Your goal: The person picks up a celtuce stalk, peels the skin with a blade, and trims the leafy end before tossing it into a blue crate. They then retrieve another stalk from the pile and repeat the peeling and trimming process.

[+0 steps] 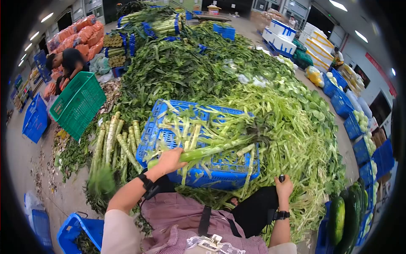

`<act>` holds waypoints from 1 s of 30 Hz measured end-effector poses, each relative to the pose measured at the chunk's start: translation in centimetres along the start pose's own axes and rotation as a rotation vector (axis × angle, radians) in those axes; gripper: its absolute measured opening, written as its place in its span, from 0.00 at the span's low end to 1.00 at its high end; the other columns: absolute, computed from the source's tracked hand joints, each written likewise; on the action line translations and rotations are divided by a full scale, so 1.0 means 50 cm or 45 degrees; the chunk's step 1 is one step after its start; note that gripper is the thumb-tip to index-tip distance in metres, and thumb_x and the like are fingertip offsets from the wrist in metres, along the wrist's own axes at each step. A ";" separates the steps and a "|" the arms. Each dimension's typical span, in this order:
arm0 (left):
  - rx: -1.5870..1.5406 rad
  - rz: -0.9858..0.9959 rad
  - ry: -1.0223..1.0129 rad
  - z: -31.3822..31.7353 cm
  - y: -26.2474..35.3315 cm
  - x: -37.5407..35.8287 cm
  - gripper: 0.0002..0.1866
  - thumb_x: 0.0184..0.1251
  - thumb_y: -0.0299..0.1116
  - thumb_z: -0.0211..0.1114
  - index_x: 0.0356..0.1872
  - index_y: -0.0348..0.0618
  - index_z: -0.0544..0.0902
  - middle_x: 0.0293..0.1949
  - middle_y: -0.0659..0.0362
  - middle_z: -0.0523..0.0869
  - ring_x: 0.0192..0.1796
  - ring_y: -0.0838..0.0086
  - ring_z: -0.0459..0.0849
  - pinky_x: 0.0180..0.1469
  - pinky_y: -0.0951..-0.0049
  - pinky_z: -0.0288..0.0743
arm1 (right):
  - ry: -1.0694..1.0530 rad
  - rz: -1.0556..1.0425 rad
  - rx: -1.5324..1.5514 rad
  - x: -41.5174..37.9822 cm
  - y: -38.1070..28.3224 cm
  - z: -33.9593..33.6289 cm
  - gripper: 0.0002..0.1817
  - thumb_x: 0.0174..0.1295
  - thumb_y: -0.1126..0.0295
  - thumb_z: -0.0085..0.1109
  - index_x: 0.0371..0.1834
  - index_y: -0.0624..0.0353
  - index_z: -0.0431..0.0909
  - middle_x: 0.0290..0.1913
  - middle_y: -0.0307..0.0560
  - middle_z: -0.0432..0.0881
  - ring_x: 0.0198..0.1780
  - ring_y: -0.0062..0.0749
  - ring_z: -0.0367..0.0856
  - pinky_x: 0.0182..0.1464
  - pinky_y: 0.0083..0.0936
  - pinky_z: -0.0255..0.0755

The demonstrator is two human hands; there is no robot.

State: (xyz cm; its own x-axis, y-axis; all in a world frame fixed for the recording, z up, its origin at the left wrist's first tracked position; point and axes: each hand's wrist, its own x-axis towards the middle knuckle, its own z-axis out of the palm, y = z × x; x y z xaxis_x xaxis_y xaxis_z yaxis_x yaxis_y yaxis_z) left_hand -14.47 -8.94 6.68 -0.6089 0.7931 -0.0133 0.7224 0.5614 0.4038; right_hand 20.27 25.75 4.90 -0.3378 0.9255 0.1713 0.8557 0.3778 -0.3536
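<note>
My left hand (171,161) is closed around the lower part of a long, pale green celtuce stem (213,149). The stem lies slantwise over a blue plastic crate (215,181), and its dark leafy top (259,129) points right. Strips of green peel are scattered on the crate. To the right, beside my knee, my right hand (285,187) grips the black handle of a knife (281,178). Its thin blade is hard to make out against the peelings. Several trimmed celtuce stems (111,142) stand bunched left of the crate.
Light green peelings (296,165) heap up on the right, dark leaves (169,70) behind. A green basket (79,103) stands at left near a bending person (69,61). A blue bin (80,230) is at lower left. Large green gourds (337,220) and blue crates (341,103) line the right.
</note>
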 end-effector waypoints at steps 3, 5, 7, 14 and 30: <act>-0.275 -0.007 -0.089 0.002 0.052 -0.038 0.28 0.55 0.47 0.70 0.49 0.36 0.77 0.42 0.44 0.83 0.46 0.54 0.83 0.47 0.60 0.75 | 0.133 -0.049 0.071 -0.019 -0.015 0.000 0.32 0.53 0.53 0.64 0.61 0.53 0.72 0.34 0.59 0.83 0.39 0.55 0.82 0.42 0.43 0.75; -1.141 -0.154 -0.480 0.012 0.100 -0.082 0.24 0.65 0.45 0.65 0.53 0.35 0.75 0.37 0.55 0.83 0.37 0.73 0.83 0.40 0.72 0.76 | 0.008 -0.076 0.123 -0.045 -0.044 -0.031 0.37 0.55 0.55 0.63 0.69 0.51 0.64 0.35 0.62 0.82 0.39 0.54 0.82 0.41 0.40 0.75; -1.828 -0.228 -0.849 0.074 0.129 -0.116 0.22 0.70 0.43 0.60 0.59 0.43 0.69 0.38 0.58 0.80 0.33 0.75 0.80 0.36 0.75 0.76 | 0.242 -0.652 0.408 -0.064 -0.053 -0.015 0.31 0.56 0.67 0.63 0.66 0.53 0.69 0.38 0.57 0.81 0.36 0.51 0.81 0.38 0.39 0.75; -2.574 -0.611 -1.108 0.250 0.155 -0.191 0.21 0.74 0.50 0.49 0.60 0.50 0.67 0.37 0.56 0.77 0.29 0.70 0.77 0.32 0.72 0.74 | 0.015 -0.850 0.240 -0.131 -0.191 0.022 0.25 0.54 0.63 0.66 0.58 0.44 0.77 0.31 0.44 0.77 0.29 0.42 0.80 0.30 0.33 0.74; -2.414 -0.891 -0.899 0.234 0.142 -0.207 0.22 0.75 0.50 0.47 0.53 0.43 0.75 0.37 0.53 0.82 0.32 0.67 0.81 0.34 0.71 0.78 | 0.085 -0.827 -0.055 -0.045 -0.165 0.057 0.20 0.56 0.59 0.63 0.55 0.41 0.79 0.26 0.44 0.76 0.23 0.41 0.79 0.23 0.34 0.72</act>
State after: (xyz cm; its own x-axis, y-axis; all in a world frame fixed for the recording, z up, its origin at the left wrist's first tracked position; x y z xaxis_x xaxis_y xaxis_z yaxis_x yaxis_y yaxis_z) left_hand 0.80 -10.43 -1.02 -0.0435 0.7988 -0.6000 -0.9001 0.2293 0.3705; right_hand 12.85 20.62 4.81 -0.7675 0.5049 0.3950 0.5008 0.8569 -0.1221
